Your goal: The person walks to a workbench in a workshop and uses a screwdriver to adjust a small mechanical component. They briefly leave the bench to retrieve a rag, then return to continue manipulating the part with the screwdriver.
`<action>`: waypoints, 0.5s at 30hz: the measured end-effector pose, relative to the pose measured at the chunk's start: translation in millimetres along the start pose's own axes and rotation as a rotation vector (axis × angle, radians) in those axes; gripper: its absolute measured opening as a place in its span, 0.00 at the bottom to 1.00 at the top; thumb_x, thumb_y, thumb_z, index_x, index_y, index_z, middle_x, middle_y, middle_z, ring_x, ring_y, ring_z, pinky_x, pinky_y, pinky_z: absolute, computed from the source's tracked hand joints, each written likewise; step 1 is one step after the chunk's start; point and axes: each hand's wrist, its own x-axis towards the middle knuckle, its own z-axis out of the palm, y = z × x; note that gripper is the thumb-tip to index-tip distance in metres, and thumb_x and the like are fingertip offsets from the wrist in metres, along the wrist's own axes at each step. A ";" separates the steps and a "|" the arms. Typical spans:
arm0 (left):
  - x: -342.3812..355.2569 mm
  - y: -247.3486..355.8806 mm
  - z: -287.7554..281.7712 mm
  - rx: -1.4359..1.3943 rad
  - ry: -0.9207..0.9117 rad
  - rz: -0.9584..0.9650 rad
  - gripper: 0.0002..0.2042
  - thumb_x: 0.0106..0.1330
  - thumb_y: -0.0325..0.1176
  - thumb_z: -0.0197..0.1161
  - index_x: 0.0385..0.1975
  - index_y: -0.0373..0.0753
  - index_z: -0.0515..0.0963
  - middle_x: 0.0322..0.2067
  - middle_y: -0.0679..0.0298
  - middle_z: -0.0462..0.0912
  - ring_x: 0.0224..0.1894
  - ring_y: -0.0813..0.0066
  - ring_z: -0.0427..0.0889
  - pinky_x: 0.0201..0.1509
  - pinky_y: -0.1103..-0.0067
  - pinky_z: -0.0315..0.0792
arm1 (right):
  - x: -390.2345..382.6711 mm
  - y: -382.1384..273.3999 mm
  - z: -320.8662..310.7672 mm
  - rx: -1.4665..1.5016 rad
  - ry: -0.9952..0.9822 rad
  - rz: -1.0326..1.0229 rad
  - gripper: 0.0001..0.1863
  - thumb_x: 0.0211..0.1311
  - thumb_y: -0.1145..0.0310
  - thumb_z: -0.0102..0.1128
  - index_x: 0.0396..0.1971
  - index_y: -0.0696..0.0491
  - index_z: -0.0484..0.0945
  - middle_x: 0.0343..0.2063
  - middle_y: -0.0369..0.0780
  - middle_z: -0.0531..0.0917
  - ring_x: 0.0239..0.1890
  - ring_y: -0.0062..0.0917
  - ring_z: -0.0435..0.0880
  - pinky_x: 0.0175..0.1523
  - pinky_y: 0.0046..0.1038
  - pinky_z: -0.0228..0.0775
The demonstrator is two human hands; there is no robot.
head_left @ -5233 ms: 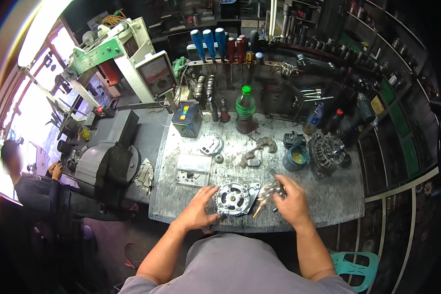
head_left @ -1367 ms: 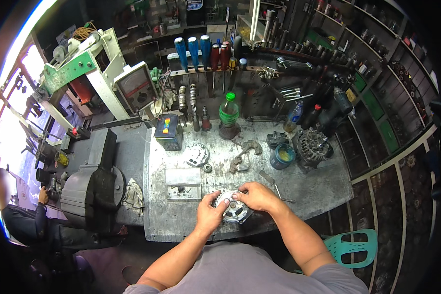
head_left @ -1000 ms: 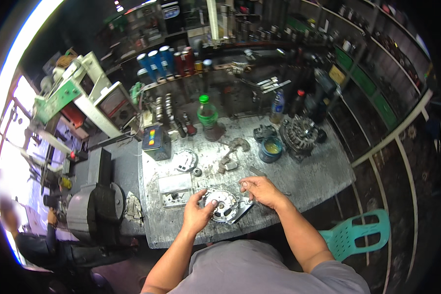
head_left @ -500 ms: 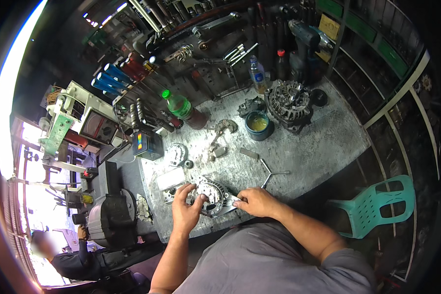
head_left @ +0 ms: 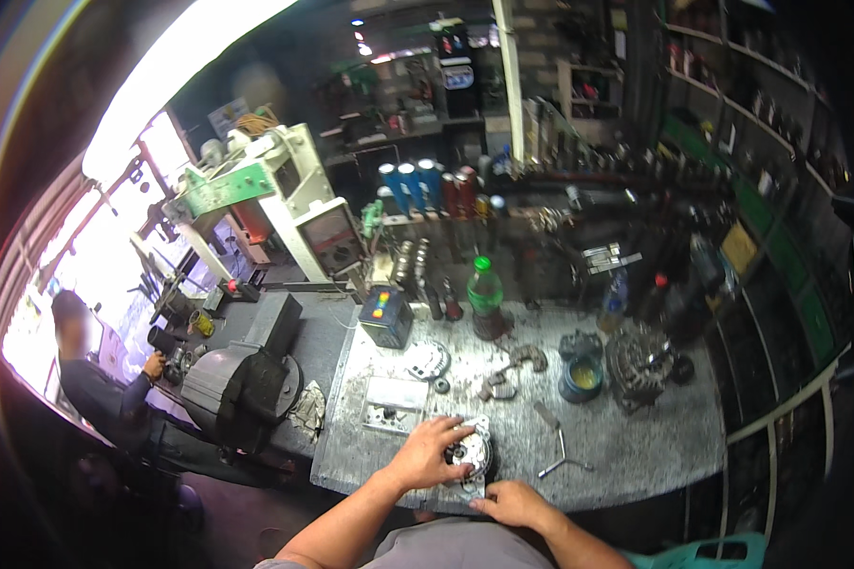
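A round, finned alternator housing [head_left: 485, 449] lies near the front edge of the metal-topped workbench [head_left: 626, 465]. My left hand [head_left: 427, 458] grips it from the left, its fingers over the top and its thumb on the near part of its face. My right hand [head_left: 515, 503] is closed at the near end, thumb and forefinger on the housing's mounting lug [head_left: 475, 488]. A box-like white tray [head_left: 408, 391] with small parts is just left of the housing. To the right lies a three-armed socket wrench [head_left: 564, 463], beside a flat grey bar [head_left: 545, 413].
Farther back are a round end cover [head_left: 428, 359], a blue pot [head_left: 579, 383], another alternator [head_left: 636, 370], a green-capped bottle [head_left: 485, 296] and a dark box [head_left: 385, 319]. A big vise [head_left: 242, 384] stands left, a person [head_left: 114, 379] beyond. A green chair [head_left: 712, 550] is at lower right.
The view has tilted up and swung, so the bench appears lower and turned. The housing's lug pointed right and now points toward me. My left hand reaches farther over the housing; both hands remain on it.
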 end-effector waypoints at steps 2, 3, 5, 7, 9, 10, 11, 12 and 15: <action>-1.2 -4.3 0.9 -0.013 0.017 0.030 0.38 0.64 0.52 0.79 0.75 0.46 0.81 0.76 0.49 0.78 0.78 0.43 0.74 0.84 0.53 0.66 | 3.0 -1.7 -0.6 -0.031 -0.013 0.050 0.34 0.72 0.33 0.72 0.37 0.56 0.92 0.35 0.54 0.93 0.40 0.53 0.94 0.49 0.49 0.84; -2.1 -5.7 2.0 -0.020 0.032 0.047 0.38 0.65 0.52 0.79 0.75 0.46 0.81 0.76 0.49 0.78 0.78 0.43 0.75 0.84 0.53 0.66 | 4.1 -1.5 -2.4 -0.032 -0.035 0.065 0.35 0.71 0.32 0.72 0.37 0.56 0.92 0.34 0.53 0.93 0.40 0.52 0.94 0.48 0.48 0.84; -3.5 -7.9 5.2 -0.042 0.060 0.060 0.37 0.65 0.52 0.78 0.75 0.46 0.81 0.76 0.48 0.79 0.77 0.44 0.76 0.83 0.53 0.67 | 4.3 -2.5 -4.5 -0.025 -0.045 0.081 0.35 0.71 0.32 0.72 0.38 0.56 0.92 0.33 0.52 0.93 0.39 0.50 0.94 0.48 0.46 0.84; -4.8 -10.5 8.6 -0.022 0.083 0.071 0.37 0.66 0.53 0.77 0.75 0.46 0.81 0.76 0.48 0.79 0.77 0.45 0.76 0.83 0.53 0.67 | 4.6 -6.6 -8.3 0.000 -0.120 0.176 0.36 0.73 0.31 0.70 0.40 0.56 0.93 0.35 0.52 0.94 0.41 0.50 0.95 0.49 0.46 0.85; -5.6 -14.7 11.7 -0.034 0.091 0.092 0.37 0.68 0.54 0.76 0.76 0.46 0.80 0.76 0.47 0.78 0.77 0.44 0.76 0.83 0.53 0.67 | 5.8 -17.5 -14.3 -0.122 -0.135 0.173 0.35 0.73 0.31 0.70 0.43 0.55 0.94 0.36 0.52 0.94 0.43 0.50 0.95 0.50 0.45 0.85; -6.0 -16.5 13.4 -0.043 0.097 0.097 0.37 0.68 0.54 0.76 0.76 0.46 0.80 0.75 0.47 0.79 0.77 0.44 0.76 0.83 0.52 0.66 | 5.5 -25.3 -20.2 -0.173 -0.161 0.160 0.35 0.73 0.32 0.69 0.44 0.55 0.94 0.37 0.52 0.94 0.43 0.50 0.95 0.51 0.45 0.85; -6.4 -18.5 14.6 -0.046 0.110 0.108 0.37 0.68 0.54 0.75 0.76 0.46 0.80 0.75 0.46 0.79 0.77 0.43 0.76 0.83 0.52 0.66 | 4.4 -34.8 -28.5 -0.243 -0.191 0.163 0.35 0.73 0.32 0.69 0.44 0.55 0.94 0.37 0.52 0.94 0.43 0.49 0.95 0.51 0.45 0.85; -6.7 -21.0 15.0 -0.034 0.079 0.113 0.38 0.71 0.58 0.74 0.78 0.46 0.78 0.77 0.45 0.77 0.79 0.43 0.74 0.84 0.52 0.65 | 3.4 -46.2 -39.3 -0.331 -0.229 0.177 0.34 0.73 0.32 0.69 0.44 0.54 0.94 0.37 0.52 0.94 0.43 0.49 0.94 0.51 0.45 0.85; -12.4 -26.3 14.6 -0.053 0.156 0.172 0.39 0.72 0.59 0.74 0.78 0.45 0.76 0.78 0.43 0.74 0.80 0.39 0.72 0.84 0.50 0.65 | 2.2 -87.4 -91.6 -0.364 -0.176 0.243 0.30 0.72 0.37 0.72 0.44 0.53 0.94 0.38 0.52 0.94 0.43 0.49 0.94 0.51 0.44 0.85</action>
